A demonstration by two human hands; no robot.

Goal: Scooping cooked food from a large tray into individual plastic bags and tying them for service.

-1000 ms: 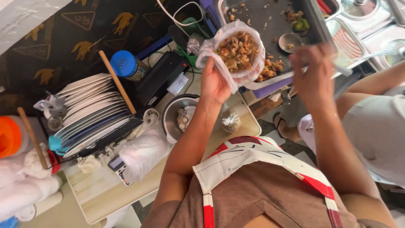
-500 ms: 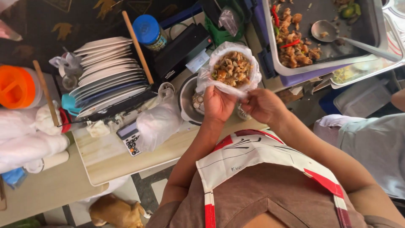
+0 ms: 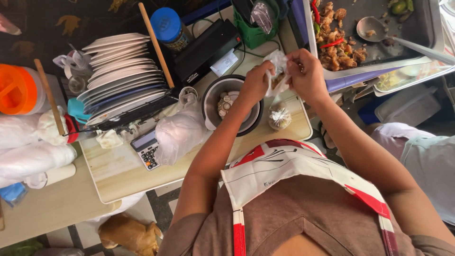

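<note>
My left hand [image 3: 256, 83] and my right hand [image 3: 308, 73] are both closed on a clear plastic bag of fried food [image 3: 278, 71], its top gathered between them. They hold it above a metal bowl [image 3: 211, 97] with small pale pieces inside. A small tied plastic bag [image 3: 280, 117] lies on the table just below my hands. A metal tray of fried food [image 3: 417, 33] with red chilli strips and a metal spoon [image 3: 374, 28] sits to the upper right.
A rack of stacked white plates [image 3: 113, 71] stands at left with a blue-lidded jar [image 3: 168, 26] behind it. A calculator [image 3: 147, 149], a puffed plastic bag [image 3: 180, 135], an orange container [image 3: 19, 90] and rolls of bags [image 3: 33, 159] lie about. Another person's clothing [image 3: 426, 161] is at right.
The open bag of food has been lowered from beside the tray to above the bowl. My right hand has joined the left on it and the bag's mouth is now gathered shut.
</note>
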